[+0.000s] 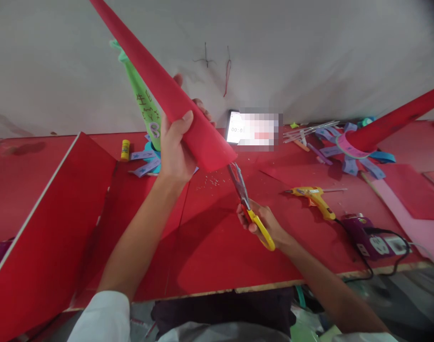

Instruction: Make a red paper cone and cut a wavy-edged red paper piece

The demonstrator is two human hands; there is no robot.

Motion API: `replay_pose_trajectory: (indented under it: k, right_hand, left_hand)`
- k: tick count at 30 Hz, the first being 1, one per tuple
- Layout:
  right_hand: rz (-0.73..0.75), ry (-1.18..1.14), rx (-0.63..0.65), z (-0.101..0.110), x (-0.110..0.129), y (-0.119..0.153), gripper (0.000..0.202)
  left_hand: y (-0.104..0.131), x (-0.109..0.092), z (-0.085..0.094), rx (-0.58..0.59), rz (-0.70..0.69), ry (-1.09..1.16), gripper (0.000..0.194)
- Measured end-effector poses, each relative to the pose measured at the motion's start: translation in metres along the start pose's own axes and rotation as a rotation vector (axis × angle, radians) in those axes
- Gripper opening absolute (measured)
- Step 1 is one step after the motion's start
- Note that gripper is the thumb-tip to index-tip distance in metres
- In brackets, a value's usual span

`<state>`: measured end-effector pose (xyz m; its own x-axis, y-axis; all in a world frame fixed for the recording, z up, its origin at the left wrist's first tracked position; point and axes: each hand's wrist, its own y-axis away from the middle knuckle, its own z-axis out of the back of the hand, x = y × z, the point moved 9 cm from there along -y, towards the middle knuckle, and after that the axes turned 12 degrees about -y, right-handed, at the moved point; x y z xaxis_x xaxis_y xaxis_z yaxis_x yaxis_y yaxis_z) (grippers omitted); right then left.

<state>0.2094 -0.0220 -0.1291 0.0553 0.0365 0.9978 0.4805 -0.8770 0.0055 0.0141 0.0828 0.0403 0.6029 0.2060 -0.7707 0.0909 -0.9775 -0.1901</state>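
Observation:
My left hand [179,142] is wrapped around a long red paper cone [174,99], holding it tilted above the table with the wide end toward the lower right. In my right hand [263,221] is a pair of scissors [254,209] with yellow and red handles. Its blades point up and meet the rim of the cone's wide end; I cannot tell whether they have paper between them. Behind the cone stands a green paper cone [142,97] with written characters, partly hidden by the red one and my left hand.
A yellow hot glue gun [313,195] lies on the red table [202,247], its cord near a purple power socket box [362,237]. A red upright panel [60,223] stands left. Also present are a glue stick [125,150], a lit phone [234,127] and another red cone [395,118].

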Motion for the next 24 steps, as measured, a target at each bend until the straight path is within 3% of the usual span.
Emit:
replay_pose_trajectory:
  k: [4,9,17,24]
  right_hand:
    - [0.047,0.113,-0.061,0.004,0.012,-0.001,0.079]
    - [0.070,0.249,-0.140,0.012,0.013,0.001,0.064]
    - [0.075,0.261,-0.164,0.016,0.011,0.002,0.048]
    - [0.099,0.263,-0.189,0.019,0.010,0.004,0.050]
  left_hand:
    - [0.001,0.011,0.001,0.020,0.052,-0.112,0.110]
    - [0.003,0.011,-0.005,0.017,0.017,-0.192,0.094]
    - [0.005,0.009,-0.005,-0.009,-0.044,-0.182,0.090]
    - [0.007,0.000,-0.016,0.039,-0.106,-0.162,0.090]
